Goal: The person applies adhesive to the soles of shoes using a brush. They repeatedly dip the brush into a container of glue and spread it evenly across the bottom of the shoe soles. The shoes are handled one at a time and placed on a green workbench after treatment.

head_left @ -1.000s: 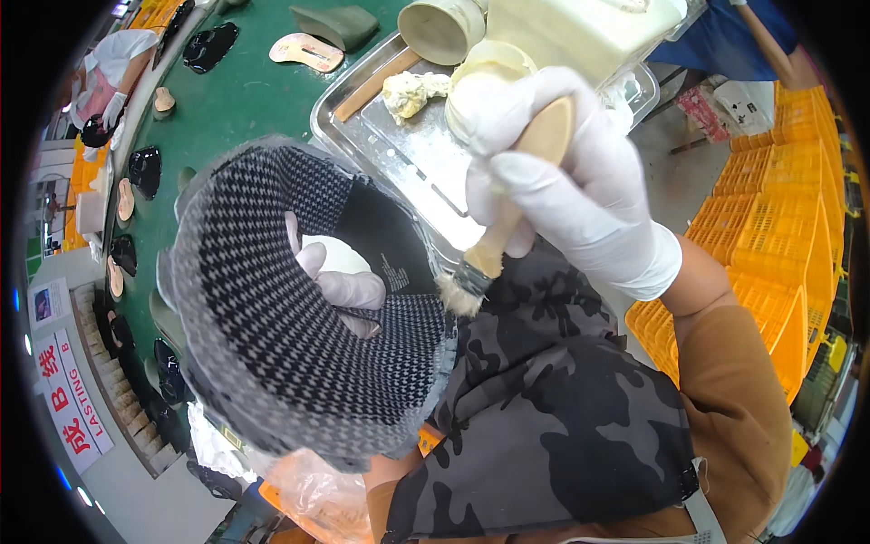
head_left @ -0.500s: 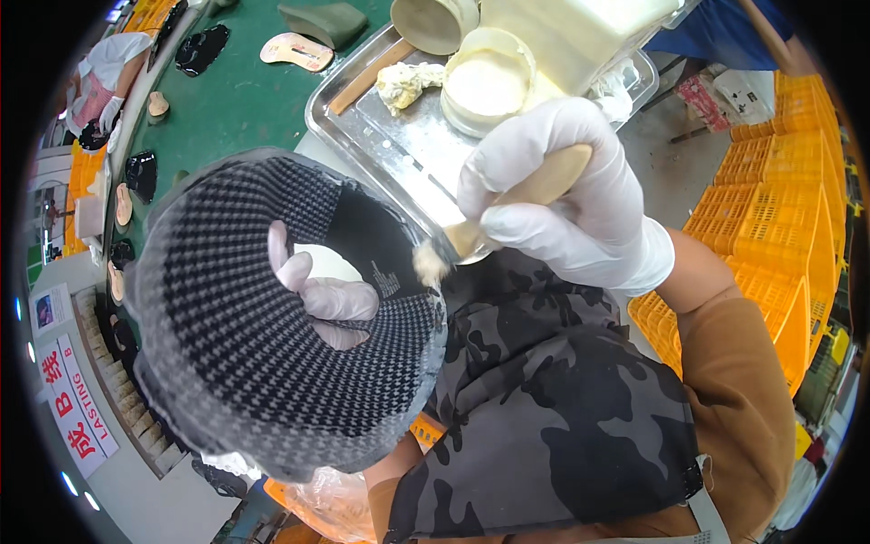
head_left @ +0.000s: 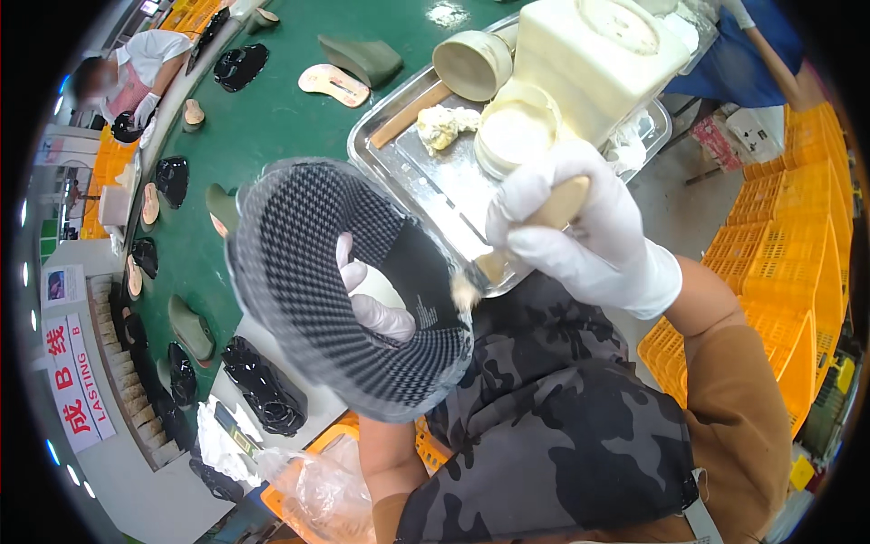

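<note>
My gloved left hand (head_left: pixel 385 315) holds a shoe upper (head_left: pixel 290 272) with a black-and-grey houndstooth lining turned outward. Its fingertips show through the opening; the rest of the hand is hidden behind the material. In my gloved right hand (head_left: pixel 607 240) is a brush (head_left: pixel 560 201) with a pale wooden handle, gripped between thumb and curled fingers. The bristles lie against the upper's right edge, where a pale wet-looking strip runs along the rim. Just beyond the brush stands a round tub (head_left: pixel 518 136) of white paste.
A metal tray (head_left: pixel 385 172) carries the tub, an empty-looking cup (head_left: pixel 471 65), a cream jug-like container (head_left: pixel 589 54) and a crusted lump (head_left: pixel 444 127). Shoe lasts (head_left: pixel 362 59), insoles (head_left: pixel 333 84) and black uppers (head_left: pixel 263 385) line the green table. Orange crates (head_left: pixel 770 236) stand right; a co-worker (head_left: pixel 136 77) is far left.
The upper has tilted and swung up, uncovering black uppers and plastic below it. Both hands sit slightly further right and lower in view. The brush stays at the upper's edge.
</note>
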